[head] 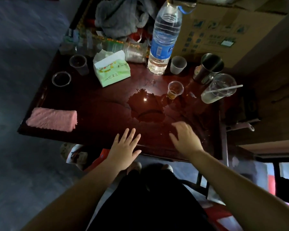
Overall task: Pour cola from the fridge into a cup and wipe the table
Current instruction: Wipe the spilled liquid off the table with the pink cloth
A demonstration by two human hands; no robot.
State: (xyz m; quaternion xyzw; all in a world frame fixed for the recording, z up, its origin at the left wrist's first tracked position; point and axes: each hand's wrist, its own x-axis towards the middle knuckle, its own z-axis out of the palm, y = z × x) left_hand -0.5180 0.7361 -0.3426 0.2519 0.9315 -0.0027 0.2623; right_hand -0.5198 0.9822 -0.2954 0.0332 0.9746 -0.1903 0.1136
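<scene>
The left hand (125, 147) lies flat over the table's (97, 117) near edge, palm down, fingers straight and spread, holding nothing. The right hand (185, 139) is over the table just inside the same edge, fingers loosely splayed and slightly blurred, also holding nothing. I cannot tell whether either palm touches the wood.

Just beyond the right hand's fingertips a dark puddle (145, 105) spreads across the middle of the table. At its far right rim stands the cup (174, 90), small and clear, upright, with a little amber liquid in the bottom.

A folded pink cloth (52, 119) lies at the near left corner, well apart from both hands. Along the left edge stand a near plastic cup (61, 78) and a far plastic cup (78, 64). A pack of tissues (110, 69) and a tall water bottle (163, 40) sit toward the far edge. By the right edge are a white cup (178, 65), a steel mug (210, 68) and a lidded cup (218, 89) with a straw.
</scene>
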